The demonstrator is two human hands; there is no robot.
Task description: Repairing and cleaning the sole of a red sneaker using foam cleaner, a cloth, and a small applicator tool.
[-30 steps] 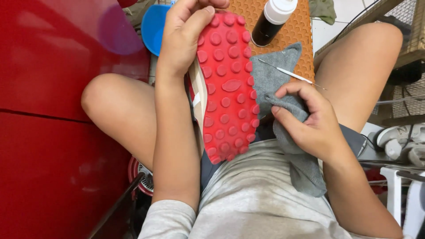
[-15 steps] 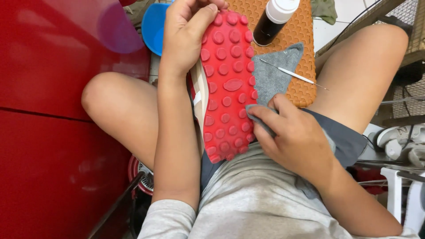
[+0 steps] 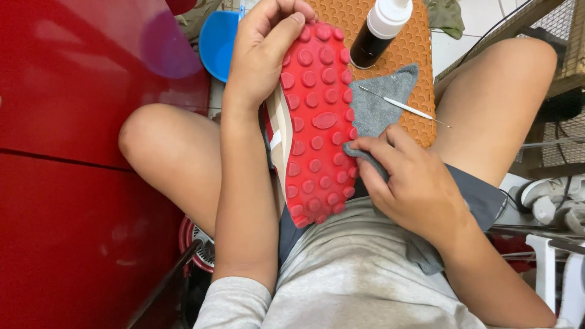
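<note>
A shoe with a red studded sole (image 3: 317, 122) rests sole-up on my lap, heel toward my belly. My left hand (image 3: 265, 49) grips its toe end from the left side. A grey cloth (image 3: 378, 106) lies beside the sole on its right, draped over the orange mat. My right hand (image 3: 411, 180) pinches that cloth and presses it against the right edge of the sole near its middle. Part of the cloth is hidden under my hand.
An orange textured mat (image 3: 411, 45) lies ahead, carrying a dark bottle with a white cap (image 3: 378, 30) and a thin metal pick (image 3: 405, 108). A blue bowl (image 3: 218, 39) sits far left of it. A red cabinet (image 3: 73, 152) stands at left; white shoes (image 3: 557, 198) at right.
My right hand has slid left with the cloth, from beside my thigh up against the sole's right edge. My left hand keeps its hold on the toe.
</note>
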